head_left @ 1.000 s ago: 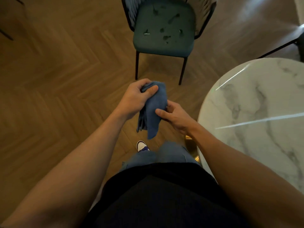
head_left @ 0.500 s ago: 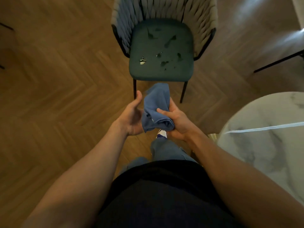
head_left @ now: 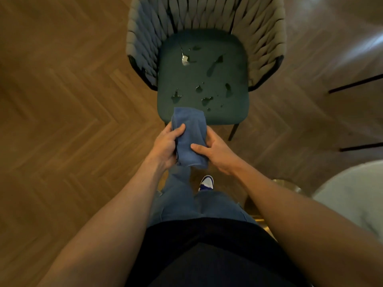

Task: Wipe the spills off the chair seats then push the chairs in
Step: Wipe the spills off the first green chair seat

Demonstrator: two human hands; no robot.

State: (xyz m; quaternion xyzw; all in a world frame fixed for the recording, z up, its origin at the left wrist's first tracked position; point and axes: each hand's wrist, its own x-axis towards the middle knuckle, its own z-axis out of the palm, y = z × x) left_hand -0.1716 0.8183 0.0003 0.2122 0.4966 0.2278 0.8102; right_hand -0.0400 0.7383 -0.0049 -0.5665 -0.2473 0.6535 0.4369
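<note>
A chair [head_left: 265,34] with a woven grey back and a dark green seat [head_left: 228,108] stands straight ahead of me. Several wet spill patches [head_left: 213,68] lie scattered over the seat. I hold a folded blue cloth [head_left: 191,137] just in front of the seat's near edge. My left hand [head_left: 165,145] grips its left side with the thumb on top. My right hand [head_left: 215,151] holds the right side, thumb laid across the cloth.
The round white marble table [head_left: 352,195] with a gold base [head_left: 290,188] is at the lower right. Black legs of another chair [head_left: 356,83] show at the right edge. Herringbone wood floor [head_left: 72,121] spreads to the left. My legs and one shoe [head_left: 206,182] are below the cloth.
I have stepped closer, so the chair looms larger and the table has slid off to the right. The cloth has been folded more compactly, and my left hand now grips it.
</note>
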